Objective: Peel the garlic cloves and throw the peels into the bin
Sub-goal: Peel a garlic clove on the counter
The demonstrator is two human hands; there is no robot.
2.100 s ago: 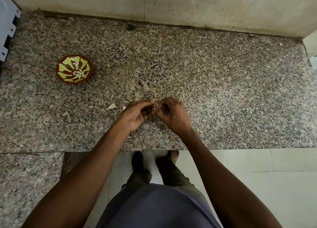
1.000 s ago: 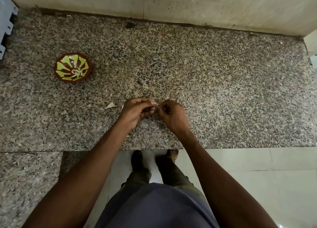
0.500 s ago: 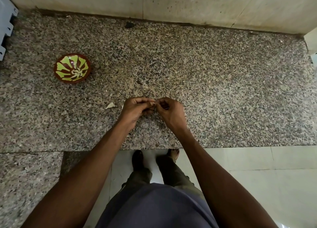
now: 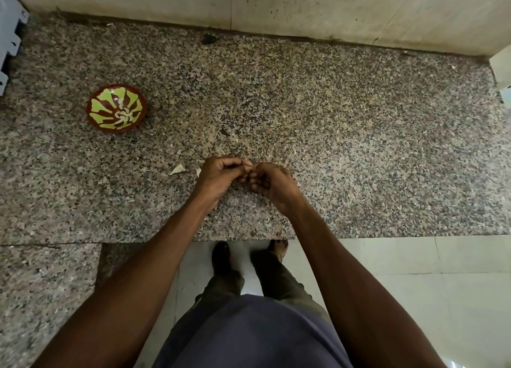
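Left hand (image 4: 219, 175) and right hand (image 4: 272, 183) meet fingertip to fingertip above granite bench (image 4: 359, 146). Both grips curled, pinching small garlic clove (image 4: 248, 168) between them; clove mostly hidden by fingers. Two pale peel scraps (image 4: 177, 169) on bench just left of left grip. Red-and-green patterned bowl (image 4: 116, 108) holding pale cloves, well apart, far left and beyond grips.
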